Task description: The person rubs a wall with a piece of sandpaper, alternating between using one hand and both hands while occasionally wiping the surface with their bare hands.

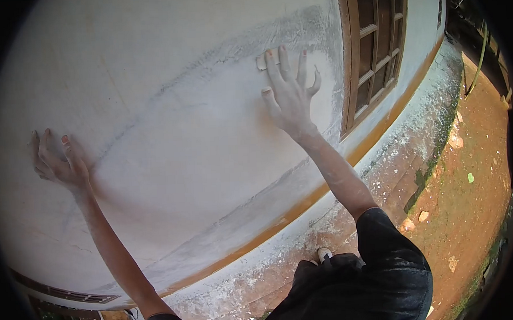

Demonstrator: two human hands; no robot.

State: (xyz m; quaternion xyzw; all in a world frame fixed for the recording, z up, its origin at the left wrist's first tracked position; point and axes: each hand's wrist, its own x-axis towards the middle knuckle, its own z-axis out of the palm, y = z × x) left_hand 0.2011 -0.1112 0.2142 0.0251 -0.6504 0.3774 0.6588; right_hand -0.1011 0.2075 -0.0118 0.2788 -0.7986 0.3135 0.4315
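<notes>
Right hand [291, 110] up on the pale wall [181, 146], fingers long and spread, pinning a small pale pad [261, 62] to the plaster beneath the leading fingertips; thumb apart, off to the side. Pad sits at the lower edge of a rough grey band [234, 46], left of the wooden window frame [349, 64]. Left hand [62, 165] holds nothing, fingers loosely bent and spread near the wall, well apart from the right; probably a brace. Step in hand looks like rubbing the pad over the plaster. To do it well, I'd say: pad flat, pressure even across several fingers rather than one tip, short overlapping strokes along the band's edge, lighter near the frame so the wood isn't scuffed. Powder coats both hands, so grip may be slippery. Hard to make out: most of the pad's far end is under the fingers, its working face is against the wall, and whether it is paper, stone or block I cannot tell. Left fingertips' contact with the wall uncertain. Dark lens rim crops the corners; left upper arm cut off at the bottom edge.
</notes>
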